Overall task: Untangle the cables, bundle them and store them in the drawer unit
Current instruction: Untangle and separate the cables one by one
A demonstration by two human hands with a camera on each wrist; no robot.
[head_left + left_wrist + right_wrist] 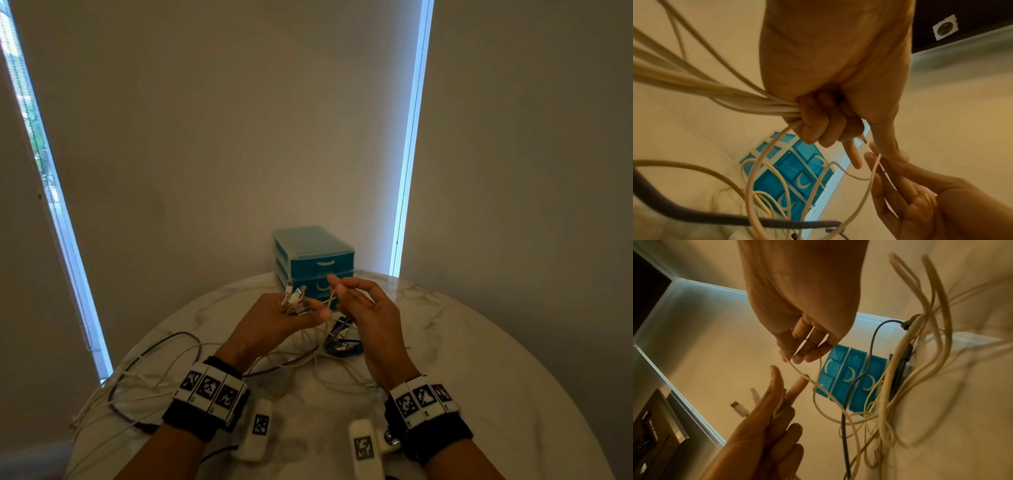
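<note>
My left hand [287,317] is raised over the table and grips a bunch of white cables [748,100], its fingers curled round them; their white plugs [295,295] stick up out of the fist. Close to its right, my right hand [347,291] pinches one thin white cable [797,368] between thumb and fingertips, and that cable runs across to the left hand [764,417]. The teal drawer unit [315,260] stands behind both hands with its three drawers closed.
Loose white cables [137,387] and a dark cable [147,349] loop over the round marble table [479,359] to its left edge. A small dark cable bundle [342,346] lies under the hands. Wall and window blinds stand behind the table.
</note>
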